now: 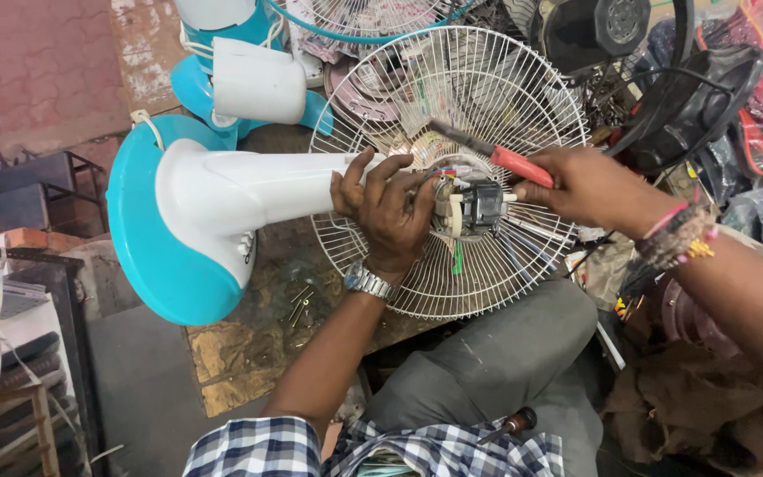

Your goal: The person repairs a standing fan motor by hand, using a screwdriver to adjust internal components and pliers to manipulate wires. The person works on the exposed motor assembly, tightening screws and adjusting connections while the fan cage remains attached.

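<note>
A white and turquoise table fan [222, 199] lies on its side across a worn workbench [240, 353]. My left hand [386, 208] grips the fan's neck right behind the exposed motor [479, 205]. My right hand [589, 185] holds a red-handled tool [514, 163], its dark tip angled toward the coloured wires on top of the motor. The white wire rear guard [452, 97] stands around the motor. A wristwatch sits on my left wrist and bead bracelets on my right.
A second turquoise and white fan [240, 75] and another wire guard [364, 18] sit behind. Several screws [300, 305] lie on the bench below the fan's neck. A wooden-handled screwdriver [509, 426] rests on my lap. Dark fan parts and bags pile up at right.
</note>
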